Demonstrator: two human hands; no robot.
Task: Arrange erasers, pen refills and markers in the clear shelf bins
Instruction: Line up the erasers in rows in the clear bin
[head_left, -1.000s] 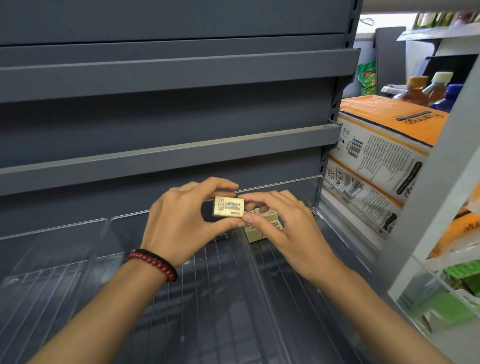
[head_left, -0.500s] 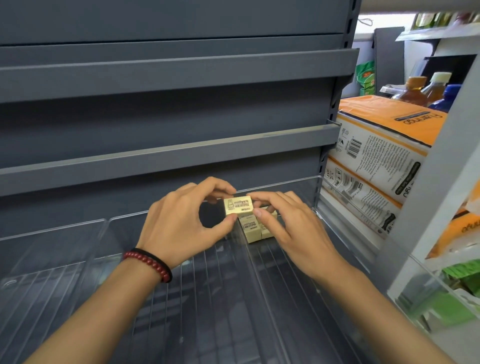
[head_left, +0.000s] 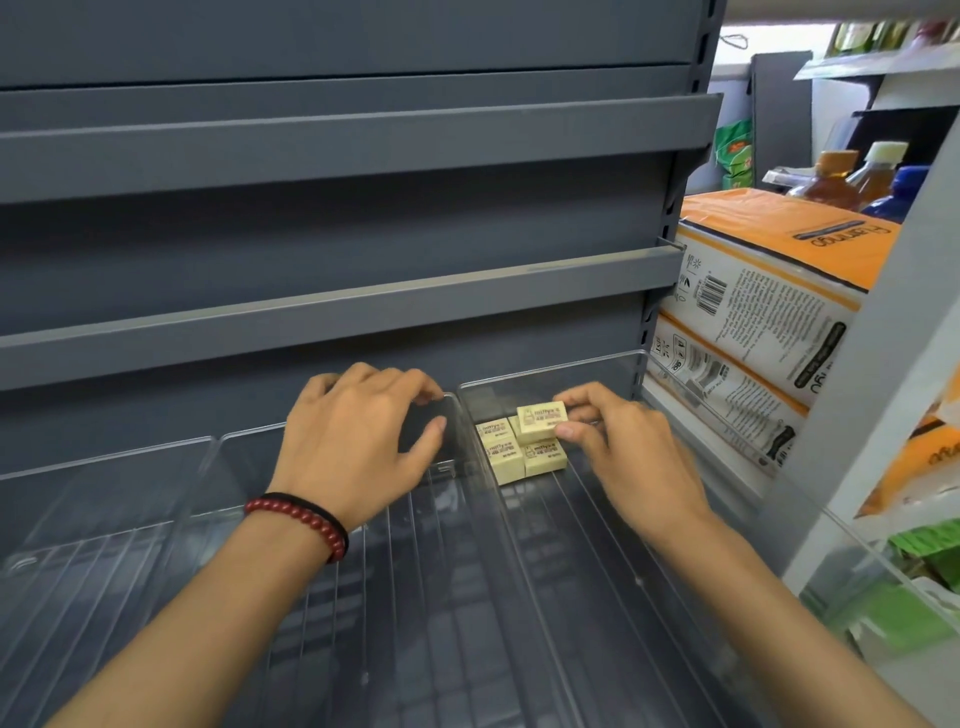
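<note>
Head view | right hand (head_left: 628, 447) pinches eraser (head_left: 541, 422) | left hand (head_left: 358, 441) empty | print illegible

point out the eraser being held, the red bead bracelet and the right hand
pale yellow rectangular eraser (head_left: 541, 423), head view, on its printed top face
red bead bracelet (head_left: 306, 521), head view, on beads across the left wrist
right hand (head_left: 631, 449), head view, on the back of the hand
</note>
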